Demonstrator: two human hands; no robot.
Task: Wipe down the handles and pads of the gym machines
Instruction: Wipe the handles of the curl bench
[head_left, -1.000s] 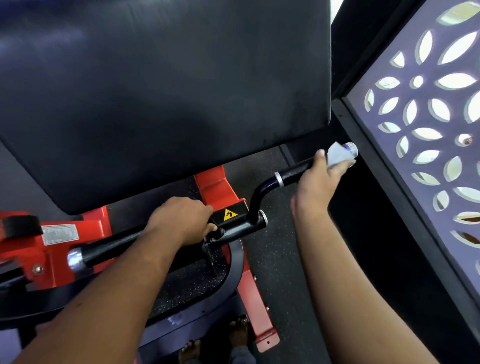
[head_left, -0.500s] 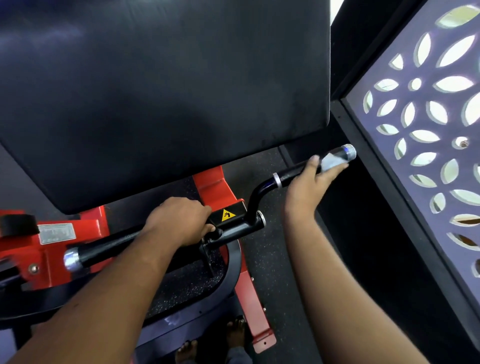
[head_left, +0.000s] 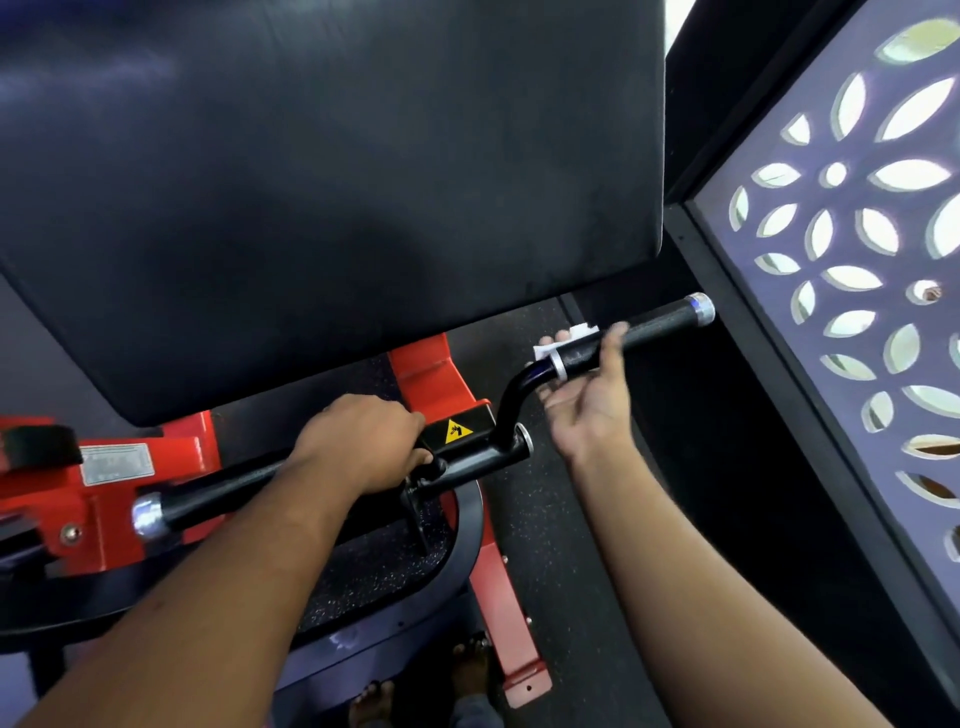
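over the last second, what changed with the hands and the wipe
The right hand slid the wipe down the right handle from its capped end to the inner ring near the bend, palm turned up beneath the bar. The left hand stayed gripping the lower bar; the pad did not move.

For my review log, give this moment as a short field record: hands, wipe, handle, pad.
left hand: closed around the black crossbar
right hand: palm up, fingers curled under the right handle
wipe: white, held against the handle's inner end, near the metal ring
pad: large, black, above both hands, untouched
frame: red
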